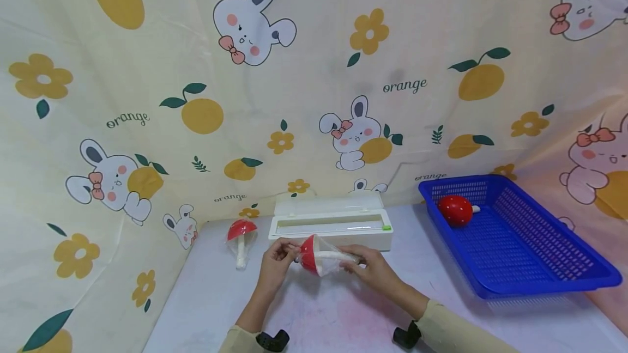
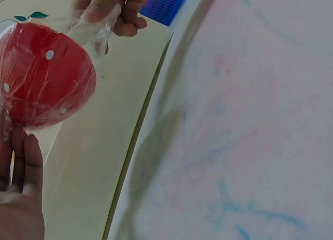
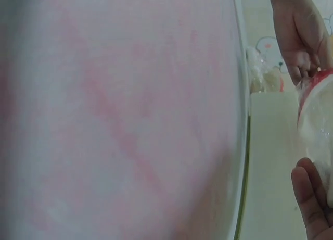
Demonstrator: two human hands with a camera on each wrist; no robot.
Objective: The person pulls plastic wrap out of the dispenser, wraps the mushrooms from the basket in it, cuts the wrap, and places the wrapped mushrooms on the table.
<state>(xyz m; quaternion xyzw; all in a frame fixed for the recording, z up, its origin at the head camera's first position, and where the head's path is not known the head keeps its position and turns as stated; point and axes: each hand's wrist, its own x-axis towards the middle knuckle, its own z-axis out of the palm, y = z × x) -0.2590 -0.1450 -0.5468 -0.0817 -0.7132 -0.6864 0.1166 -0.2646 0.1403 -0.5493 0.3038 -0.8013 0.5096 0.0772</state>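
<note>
A red-capped toy mushroom [image 1: 308, 255] with white dots [image 2: 49, 55] and a white stem lies sideways above the table, covered in clear plastic wrap. My left hand [image 1: 276, 261] pinches the wrap at the cap end. Around the stem end, the fingers and thumb of my right hand [image 1: 374, 270] grip the wrapped stem. Just behind the hands stands a white cling film dispenser [image 1: 331, 241], its lid raised and a green slider [image 1: 387, 227] at its right end. Part of the mushroom falls outside the right wrist view.
Another wrapped mushroom [image 1: 241, 241] lies on the table left of the dispenser. To the right, a blue plastic basket [image 1: 535, 244] contains one red mushroom [image 1: 455, 211] near its back left corner. A printed cloth [image 1: 304, 80] hangs behind the table.
</note>
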